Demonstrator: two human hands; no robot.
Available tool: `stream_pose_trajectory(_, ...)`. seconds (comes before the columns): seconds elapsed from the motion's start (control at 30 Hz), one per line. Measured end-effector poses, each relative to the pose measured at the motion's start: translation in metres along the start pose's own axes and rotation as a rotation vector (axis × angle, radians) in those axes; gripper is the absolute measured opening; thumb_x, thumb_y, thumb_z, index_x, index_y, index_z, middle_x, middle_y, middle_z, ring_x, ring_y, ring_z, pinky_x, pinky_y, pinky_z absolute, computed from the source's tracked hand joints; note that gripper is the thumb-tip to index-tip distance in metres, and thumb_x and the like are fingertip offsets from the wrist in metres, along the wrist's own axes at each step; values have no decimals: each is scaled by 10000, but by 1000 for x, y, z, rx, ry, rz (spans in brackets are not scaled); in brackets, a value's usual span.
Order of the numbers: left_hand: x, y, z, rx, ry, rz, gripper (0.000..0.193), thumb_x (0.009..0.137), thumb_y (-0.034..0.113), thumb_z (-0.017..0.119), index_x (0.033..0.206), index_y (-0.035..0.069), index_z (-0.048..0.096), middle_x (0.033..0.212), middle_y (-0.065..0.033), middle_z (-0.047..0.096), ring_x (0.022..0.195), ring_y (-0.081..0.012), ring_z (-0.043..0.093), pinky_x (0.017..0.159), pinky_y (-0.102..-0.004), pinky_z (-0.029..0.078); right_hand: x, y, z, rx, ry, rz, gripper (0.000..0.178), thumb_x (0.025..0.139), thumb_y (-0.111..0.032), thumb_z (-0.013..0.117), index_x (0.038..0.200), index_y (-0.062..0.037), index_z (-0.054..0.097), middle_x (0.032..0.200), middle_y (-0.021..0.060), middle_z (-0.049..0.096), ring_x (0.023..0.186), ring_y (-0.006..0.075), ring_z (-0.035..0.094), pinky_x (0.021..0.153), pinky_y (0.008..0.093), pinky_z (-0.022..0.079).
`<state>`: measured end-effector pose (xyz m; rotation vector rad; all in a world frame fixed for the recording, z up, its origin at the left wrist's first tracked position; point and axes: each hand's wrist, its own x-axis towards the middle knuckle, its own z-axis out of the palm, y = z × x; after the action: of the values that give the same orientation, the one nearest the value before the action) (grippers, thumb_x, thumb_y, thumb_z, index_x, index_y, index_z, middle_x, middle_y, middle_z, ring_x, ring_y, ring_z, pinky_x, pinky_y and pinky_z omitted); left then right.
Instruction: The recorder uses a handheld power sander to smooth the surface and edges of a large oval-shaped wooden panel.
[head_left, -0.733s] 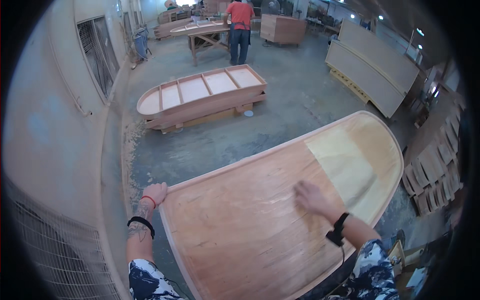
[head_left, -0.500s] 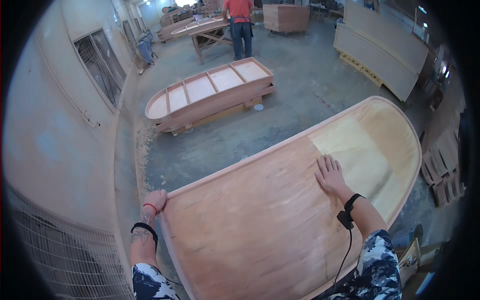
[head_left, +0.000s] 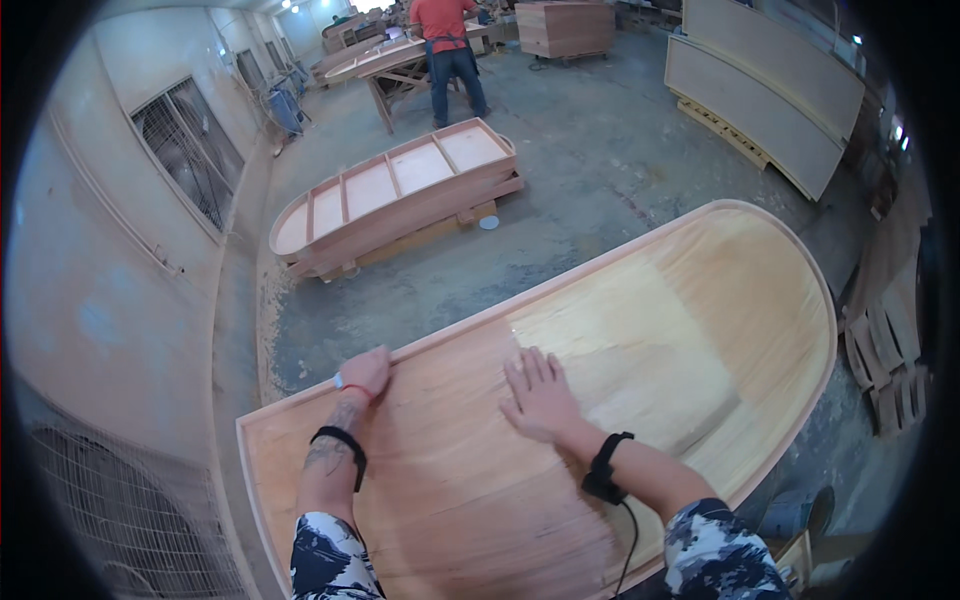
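A large wooden panel (head_left: 455,500) with one rounded end and a raised pinkish rim stretches diagonally in front of me. Its surface is reddish at the left, pale yellow in the middle and tan towards the rounded end. My left hand (head_left: 367,370) is closed over the far rim, some way in from the left corner; its fingertips are partly hidden. My right hand (head_left: 543,398) lies on the panel, fingers spread, where reddish meets pale yellow. Nothing shows in its grasp. A black wristband (head_left: 605,470) with a cable is on my right wrist.
Beyond the panel, a round-ended wooden frame (head_left: 395,190) with cross slats rests on blocks. Further back, a person in red (head_left: 445,40) stands at a table (head_left: 385,62). Left is a wall with grilles (head_left: 190,150); boards (head_left: 765,110) lean at the right.
My left hand has left the corner and sits further right along the far rim. My right hand has moved left. The edge between reddish and pale yellow now lies further left.
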<state>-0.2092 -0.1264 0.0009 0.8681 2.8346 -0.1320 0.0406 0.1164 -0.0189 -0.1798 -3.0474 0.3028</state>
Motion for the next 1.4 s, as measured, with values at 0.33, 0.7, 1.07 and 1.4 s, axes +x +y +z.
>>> stream_pose_trajectory(0.33, 51, 122, 13, -290, 353, 293, 334, 967, 342, 481, 1112, 69, 606, 1088, -180, 649, 1032, -351, 621, 879, -467, 488, 6, 6, 0, 38, 22, -30, 670, 962, -458, 405, 1492, -54, 346, 1523, 260, 303, 1457, 386, 205, 1184, 537, 106)
stream_pose_trajectory(0.7, -46, -109, 14, -362, 191, 227, 343, 976, 361, 419, 1056, 119, 648, 1058, -140, 687, 1026, -345, 632, 867, -454, 493, 9, 9, -3, -61, 11, -51, 669, 908, -411, 523, 1460, -59, 382, 1489, 248, 309, 1397, 418, 264, 1152, 542, 186)
stream_pose_trajectory(1.07, -124, -324, 49, -140, 52, -118, 377, 949, 320, 357, 895, 90, 652, 907, -188, 693, 851, -411, 648, 750, -524, 485, 11, 7, -12, -81, 6, -17, 671, 881, -364, 542, 1451, -46, 381, 1486, 234, 299, 1369, 419, 279, 1132, 522, 216)
stream_pose_trajectory(1.4, -78, -191, 26, -48, 145, 1, 264, 907, 247, 474, 846, 82, 672, 880, -177, 698, 843, -359, 680, 718, -488, 531, 9, 7, -14, -66, 87, -45, 650, 895, -405, 534, 1427, -51, 416, 1466, 242, 330, 1376, 414, 288, 1135, 536, 220)
